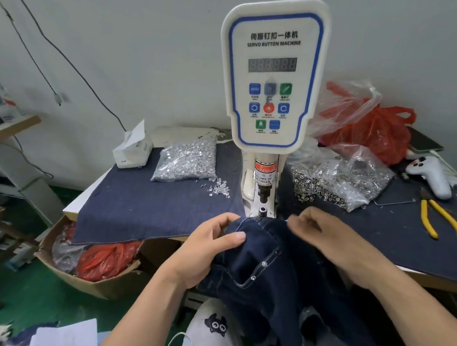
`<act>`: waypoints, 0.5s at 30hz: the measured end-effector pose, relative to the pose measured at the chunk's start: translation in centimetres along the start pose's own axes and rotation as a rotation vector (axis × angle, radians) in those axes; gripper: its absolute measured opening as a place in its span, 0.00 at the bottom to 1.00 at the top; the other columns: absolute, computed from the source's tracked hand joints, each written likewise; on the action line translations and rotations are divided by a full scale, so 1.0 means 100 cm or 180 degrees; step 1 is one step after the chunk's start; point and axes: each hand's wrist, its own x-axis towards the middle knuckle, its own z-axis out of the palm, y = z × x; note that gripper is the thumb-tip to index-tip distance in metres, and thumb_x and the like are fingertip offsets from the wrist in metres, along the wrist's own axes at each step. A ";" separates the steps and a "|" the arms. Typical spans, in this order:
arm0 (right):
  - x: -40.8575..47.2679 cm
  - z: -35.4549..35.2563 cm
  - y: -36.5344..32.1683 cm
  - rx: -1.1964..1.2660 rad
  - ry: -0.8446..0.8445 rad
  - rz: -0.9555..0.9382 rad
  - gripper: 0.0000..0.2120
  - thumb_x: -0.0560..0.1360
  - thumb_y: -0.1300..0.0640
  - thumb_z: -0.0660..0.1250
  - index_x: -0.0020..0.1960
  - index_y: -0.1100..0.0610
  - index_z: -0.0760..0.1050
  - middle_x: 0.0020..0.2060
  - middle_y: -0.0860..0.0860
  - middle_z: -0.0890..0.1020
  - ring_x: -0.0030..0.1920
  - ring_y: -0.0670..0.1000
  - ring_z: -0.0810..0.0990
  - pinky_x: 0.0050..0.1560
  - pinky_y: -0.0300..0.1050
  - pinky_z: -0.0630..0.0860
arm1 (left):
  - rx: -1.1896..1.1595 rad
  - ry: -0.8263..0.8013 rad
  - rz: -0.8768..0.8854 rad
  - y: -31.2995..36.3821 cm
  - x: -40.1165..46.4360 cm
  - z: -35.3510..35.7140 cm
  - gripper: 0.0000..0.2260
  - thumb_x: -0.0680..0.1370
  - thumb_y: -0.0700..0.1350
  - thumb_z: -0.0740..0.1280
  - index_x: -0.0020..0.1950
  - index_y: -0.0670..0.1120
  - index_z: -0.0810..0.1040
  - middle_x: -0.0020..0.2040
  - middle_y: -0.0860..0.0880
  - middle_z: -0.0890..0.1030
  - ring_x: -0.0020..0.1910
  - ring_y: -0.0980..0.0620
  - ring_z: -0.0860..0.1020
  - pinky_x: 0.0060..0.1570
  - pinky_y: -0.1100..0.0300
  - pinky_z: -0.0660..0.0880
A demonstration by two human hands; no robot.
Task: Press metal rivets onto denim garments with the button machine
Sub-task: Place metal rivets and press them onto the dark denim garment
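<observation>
A white servo button machine (271, 77) stands at the middle of the table, its punch (262, 195) above a small round die (262, 210). A dark denim garment (267, 265) lies just in front of the die, with two silver rivets showing along a pocket seam. My left hand (213, 248) grips the garment's left edge, thumb on top of the fold. My right hand (322, 230) is blurred, fingers curled at the garment's upper right edge; whether it holds the cloth is unclear.
A bag of silver rivet pins (187, 160) with loose ones beside it lies left of the machine, a bag of rivet caps (338, 178) to the right. Yellow pliers (442, 219), a white controller (431, 175), red bags (375, 127), a tissue box (133, 152). A cardboard box (84, 268) on the floor.
</observation>
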 end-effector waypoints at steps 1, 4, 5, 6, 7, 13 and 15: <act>-0.007 0.007 -0.005 -0.0385 -0.0114 -0.0075 0.38 0.59 0.19 0.68 0.55 0.46 0.73 0.46 0.37 0.81 0.42 0.35 0.79 0.47 0.37 0.71 | -0.0004 -0.0012 0.0087 0.004 0.002 0.006 0.15 0.79 0.45 0.74 0.63 0.41 0.80 0.59 0.39 0.84 0.57 0.43 0.82 0.56 0.53 0.80; -0.015 0.033 -0.010 -0.0631 -0.0464 -0.0451 0.30 0.69 0.33 0.73 0.67 0.39 0.68 0.58 0.33 0.79 0.57 0.29 0.76 0.57 0.34 0.73 | 0.0464 0.0128 0.0369 0.012 0.009 0.024 0.12 0.81 0.43 0.73 0.64 0.45 0.80 0.59 0.44 0.85 0.58 0.46 0.83 0.58 0.55 0.80; -0.013 0.039 -0.010 -0.0503 -0.0366 -0.0537 0.22 0.75 0.42 0.72 0.66 0.40 0.72 0.58 0.36 0.81 0.58 0.34 0.78 0.61 0.41 0.76 | 0.0869 0.0281 0.0473 0.014 0.011 0.029 0.10 0.81 0.44 0.73 0.63 0.50 0.81 0.58 0.49 0.86 0.58 0.50 0.84 0.57 0.56 0.80; -0.011 0.041 -0.012 -0.0236 -0.0183 -0.0488 0.14 0.78 0.52 0.69 0.63 0.43 0.76 0.55 0.41 0.84 0.57 0.40 0.81 0.62 0.48 0.77 | 0.1247 0.0479 0.0594 0.013 0.011 0.032 0.10 0.81 0.47 0.74 0.61 0.54 0.81 0.57 0.53 0.86 0.57 0.53 0.84 0.57 0.58 0.81; -0.009 0.039 -0.012 0.0163 -0.0020 -0.0309 0.12 0.79 0.59 0.66 0.60 0.47 0.79 0.52 0.46 0.86 0.55 0.46 0.83 0.62 0.52 0.78 | 0.1543 0.0725 0.0724 0.010 0.008 0.033 0.11 0.80 0.50 0.75 0.61 0.58 0.81 0.56 0.56 0.86 0.57 0.56 0.84 0.56 0.59 0.81; -0.024 0.031 -0.005 0.2639 -0.0322 0.0157 0.15 0.76 0.69 0.63 0.52 0.55 0.84 0.46 0.60 0.85 0.46 0.55 0.85 0.50 0.50 0.82 | 0.2394 0.0989 0.0339 -0.042 -0.036 0.027 0.23 0.73 0.71 0.69 0.67 0.73 0.70 0.61 0.69 0.79 0.62 0.66 0.78 0.57 0.62 0.74; -0.037 0.034 -0.001 0.2655 -0.0242 0.0106 0.15 0.77 0.69 0.63 0.56 0.55 0.82 0.51 0.60 0.83 0.52 0.57 0.82 0.60 0.55 0.77 | 0.1972 0.0707 0.0228 -0.052 -0.032 0.042 0.15 0.78 0.67 0.67 0.64 0.75 0.72 0.61 0.68 0.81 0.62 0.63 0.79 0.58 0.56 0.76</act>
